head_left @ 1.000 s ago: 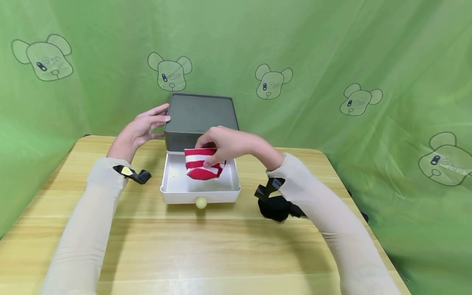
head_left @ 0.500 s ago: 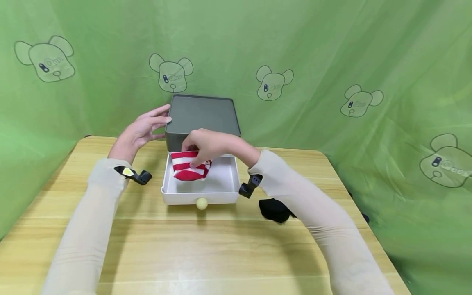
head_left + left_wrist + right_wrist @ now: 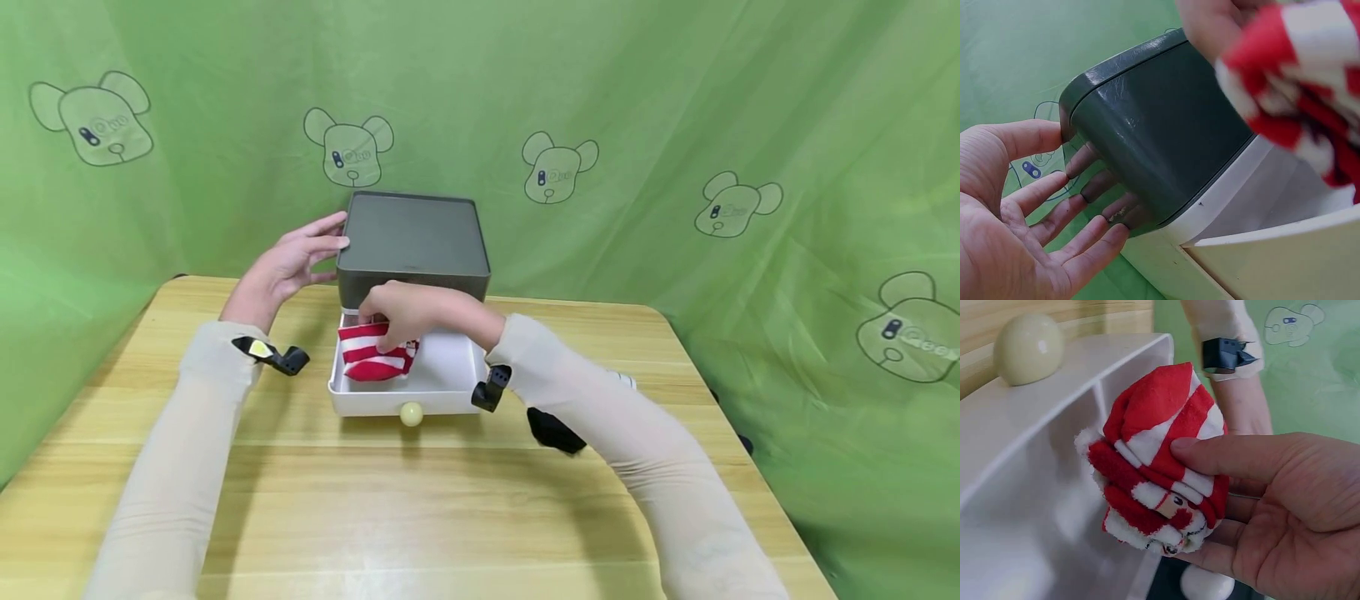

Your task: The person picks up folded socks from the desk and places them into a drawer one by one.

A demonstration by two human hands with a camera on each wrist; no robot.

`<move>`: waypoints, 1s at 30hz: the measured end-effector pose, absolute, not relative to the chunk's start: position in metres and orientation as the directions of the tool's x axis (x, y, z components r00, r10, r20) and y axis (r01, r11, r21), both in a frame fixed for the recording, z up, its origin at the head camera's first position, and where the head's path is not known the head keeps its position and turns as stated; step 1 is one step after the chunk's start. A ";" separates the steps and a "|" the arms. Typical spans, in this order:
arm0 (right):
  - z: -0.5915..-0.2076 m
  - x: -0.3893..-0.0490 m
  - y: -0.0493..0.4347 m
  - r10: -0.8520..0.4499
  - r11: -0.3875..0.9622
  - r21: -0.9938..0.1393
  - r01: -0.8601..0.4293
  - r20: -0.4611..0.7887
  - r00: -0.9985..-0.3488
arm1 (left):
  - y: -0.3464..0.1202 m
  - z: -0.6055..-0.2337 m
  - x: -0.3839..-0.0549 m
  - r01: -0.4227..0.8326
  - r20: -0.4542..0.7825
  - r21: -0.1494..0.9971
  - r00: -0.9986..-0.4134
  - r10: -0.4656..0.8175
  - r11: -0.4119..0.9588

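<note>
My right hand (image 3: 405,312) pinches a folded red-and-white striped sock (image 3: 371,354) between thumb and fingers. In the right wrist view the sock (image 3: 1166,456) shows fuzzy white lining and a small knitted face. It is over the left part of a pulled-out white drawer (image 3: 408,404) with a pale round knob (image 3: 411,414); whether it touches the drawer floor I cannot tell. Fingers of my left hand (image 3: 288,262) lie spread and fairly straight against the left side of the dark grey drawer box (image 3: 416,233). The left wrist view shows those fingertips (image 3: 1116,234) touching its glossy side.
A black cloth bundle (image 3: 553,431) lies on the wooden table (image 3: 420,517), partly hidden under my right sleeve. Behind that sleeve peeks a white item with dark lines (image 3: 624,380). A green curtain (image 3: 637,83) hangs close behind the box.
My right hand has moved left and a little toward me, carrying the sock from the drawer's middle to its left side. My left hand stays against the box.
</note>
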State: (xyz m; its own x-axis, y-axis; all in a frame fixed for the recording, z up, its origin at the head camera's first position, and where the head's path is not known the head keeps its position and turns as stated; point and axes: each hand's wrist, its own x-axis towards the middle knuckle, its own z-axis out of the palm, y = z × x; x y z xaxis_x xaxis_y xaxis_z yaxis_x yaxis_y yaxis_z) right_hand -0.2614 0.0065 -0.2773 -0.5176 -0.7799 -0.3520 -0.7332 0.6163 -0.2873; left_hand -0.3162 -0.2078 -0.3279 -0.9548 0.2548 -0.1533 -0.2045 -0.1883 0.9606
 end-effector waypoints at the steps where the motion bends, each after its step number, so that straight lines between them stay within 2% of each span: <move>1: -0.280 -0.262 0.006 -0.777 0.619 -0.285 -0.731 -0.358 -0.518 | -0.208 -0.328 -0.316 -0.204 -0.153 0.960 -0.955 0.254 -0.189; 10: -0.287 -0.264 0.003 -0.771 0.621 -0.283 -0.731 -0.392 -0.503 | -0.208 -0.327 -0.314 -0.203 -0.154 0.962 -0.955 0.253 -0.182; 23: -0.301 -0.262 -0.003 -0.743 0.640 -0.221 -0.736 -0.422 -0.519 | -0.207 -0.326 -0.315 -0.216 -0.162 0.958 -0.951 0.263 -0.190; 30: -0.305 -0.263 -0.003 -0.736 0.648 -0.227 -0.727 -0.433 -0.520 | -0.208 -0.326 -0.315 -0.213 -0.159 0.959 -0.950 0.269 -0.186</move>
State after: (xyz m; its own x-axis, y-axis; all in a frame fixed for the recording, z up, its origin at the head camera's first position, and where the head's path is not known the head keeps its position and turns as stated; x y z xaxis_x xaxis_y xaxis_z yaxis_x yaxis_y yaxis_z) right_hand -0.2628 -0.0028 -0.3047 -0.5202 -0.7362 -0.4330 -0.7274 0.6476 -0.2271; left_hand -0.3152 -0.2084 -0.3256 -0.9499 0.2687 -0.1594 -0.2135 -0.1856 0.9591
